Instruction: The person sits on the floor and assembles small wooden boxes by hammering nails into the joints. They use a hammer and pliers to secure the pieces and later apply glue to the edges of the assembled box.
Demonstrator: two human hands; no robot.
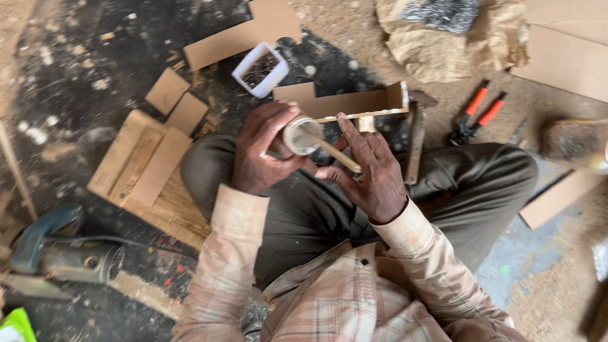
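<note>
I sit on a dusty floor with my legs folded. My left hand (262, 149) is wrapped around a small round white container (301, 135) of pale glue, held at lap height. My right hand (372, 170) holds a thin wooden stick (333, 154) whose tip dips into the container's open mouth. Just beyond my hands lies a long cardboard-coloured wooden piece (351, 103) with a pale edge, resting near my knee beside a hammer (417, 134).
Red-handled pliers (479, 111) and a clear plastic jar (607, 145) lie at the right. A white box of nails (261, 70) sits ahead. Board offcuts (141, 159) and a power tool (66, 250) lie at the left. Crumpled paper with nails (446, 22) is at the top.
</note>
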